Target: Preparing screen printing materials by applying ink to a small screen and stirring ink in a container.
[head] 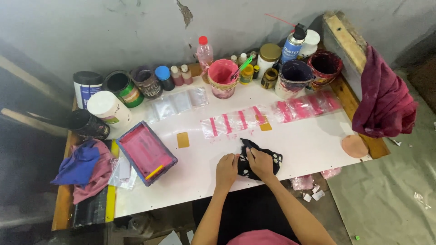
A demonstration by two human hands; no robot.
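Black cloth (pixel 259 159) with pale prints lay near the front edge of the white tabletop (pixel 309 145). Both hands were close together on it: the right hand (pixel 260 163) pressed on top, and the left hand (pixel 226 169) gripped its left edge.

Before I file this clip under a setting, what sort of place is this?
Probably a small printing or dyeing workshop. A white table carries paint-stained pots, a spray can and a pink-inked tray. Both hands, left hand and right hand, press a black cloth.
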